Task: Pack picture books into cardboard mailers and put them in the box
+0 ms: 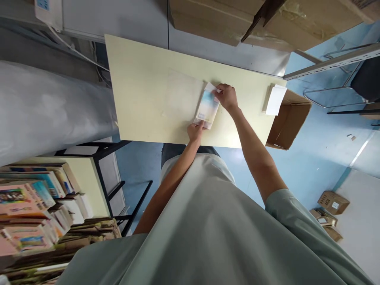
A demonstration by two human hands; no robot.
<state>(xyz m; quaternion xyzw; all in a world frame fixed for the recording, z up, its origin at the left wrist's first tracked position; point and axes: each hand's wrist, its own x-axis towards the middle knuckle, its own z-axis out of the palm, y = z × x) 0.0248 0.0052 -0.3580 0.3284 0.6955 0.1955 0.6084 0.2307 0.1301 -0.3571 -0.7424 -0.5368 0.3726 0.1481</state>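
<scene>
A thin book [207, 106] with a pale blue-and-cream cover lies slanted on the cream tabletop [139, 91]. Pale, film-like edges stick out at its top and bottom. My left hand [195, 132] grips the book's lower end, thumb on top and fingers partly hidden. At the upper right corner, my right hand [227, 96] has its fingers pinched on the edge of the book or its wrapping; which of these, I cannot tell. A see-through plastic sheet [182, 93] is spread flat on the table to the left, reaching the book's side.
White papers [276, 99] lie at the table's right end, beside an open cardboard box [289, 120]. Large cartons [210, 19] stand beyond the far edge. A big grey wrapped roll [53, 113] is at left, above stacked books [32, 198] on a shelf.
</scene>
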